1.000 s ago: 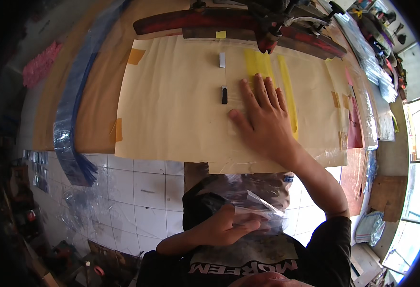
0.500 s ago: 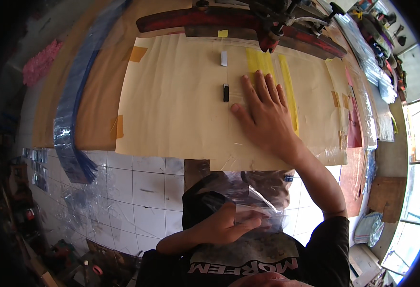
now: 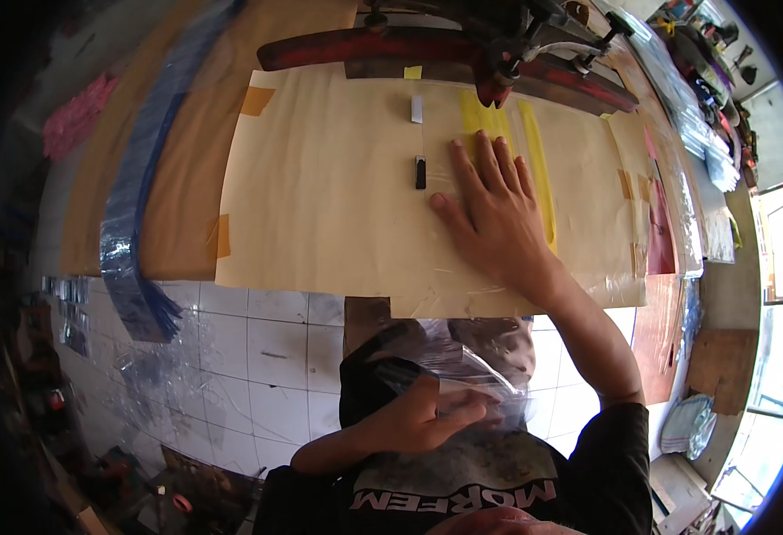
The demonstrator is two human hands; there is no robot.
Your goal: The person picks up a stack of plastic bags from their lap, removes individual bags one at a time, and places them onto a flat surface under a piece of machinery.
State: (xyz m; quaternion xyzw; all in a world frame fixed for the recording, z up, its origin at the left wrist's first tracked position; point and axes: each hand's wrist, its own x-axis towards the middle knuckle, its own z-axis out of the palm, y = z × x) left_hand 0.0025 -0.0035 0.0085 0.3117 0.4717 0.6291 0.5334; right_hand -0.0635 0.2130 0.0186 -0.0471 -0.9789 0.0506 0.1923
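The right hand [image 3: 497, 223] lay flat and open, fingers spread, palm down on a clear film [image 3: 507, 267] spread over the tan paper [image 3: 320, 196] that covered the counter [image 3: 177, 178]. It gripped nothing; it only pressed the film down. Just left of its index finger sat a small black clip [image 3: 420, 171], close to the fingertip but apart from it, and farther up the sheet lay a small white tab [image 3: 416, 109]. Two yellow tape strips [image 3: 539, 169] ran up the paper under and beside the fingers.

The left hand [image 3: 423, 415] was low, near the person's lap, fingers loosely curled on a bundle of clear plastic bags [image 3: 463, 370]; thumb and fingers rested on the top layer, part open, and a firm pinch could not be made out.

The film's edges were hard to trace, showing mainly as faint glints and creases near the wrist. A red bar [image 3: 391, 49] of the press crossed the far edge of the paper, its upper part cut off by the frame. A blue glossy strip [image 3: 133, 205] lay along the counter's left side above white tiles [image 3: 267, 357].
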